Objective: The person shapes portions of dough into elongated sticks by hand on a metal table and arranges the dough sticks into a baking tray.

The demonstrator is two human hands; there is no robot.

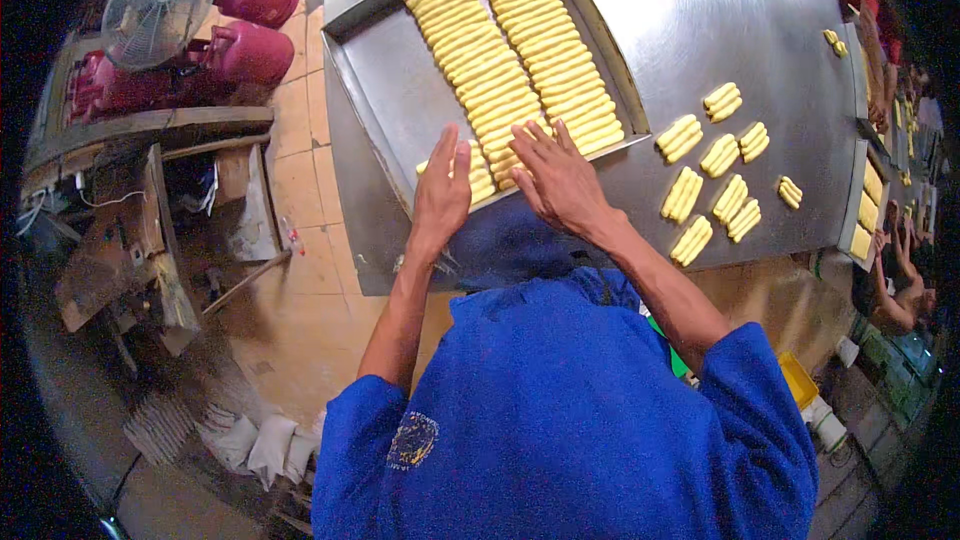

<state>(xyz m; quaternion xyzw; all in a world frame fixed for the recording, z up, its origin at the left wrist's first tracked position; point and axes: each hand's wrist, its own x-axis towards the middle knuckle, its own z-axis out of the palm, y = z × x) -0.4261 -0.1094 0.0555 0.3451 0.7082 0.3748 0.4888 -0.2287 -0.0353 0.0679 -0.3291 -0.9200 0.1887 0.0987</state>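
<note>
Both my hands are over the near edge of a metal tray (385, 70) on the table. Two long rows of yellow dough sticks (480, 50) lie packed side by side in it. A shorter group of dough sticks (481, 178) sits by the near rim, between my hands. My left hand (443, 190) is beside this group's left end, its fingers stretched out and partly covering it. My right hand (562, 180) has its fingers spread over the near ends of the rows. Its palm hides some sticks, and whether the fingertips press on them is hard to tell.
Several small bundles of dough sticks (720, 153) lie on the metal table (690, 30) right of the tray. Other people's arms (900, 280) and trays of dough (868, 195) are at the far right. Pink gas cylinders (250, 55), a fan (160, 5) and a wooden stand (160, 120) are at left.
</note>
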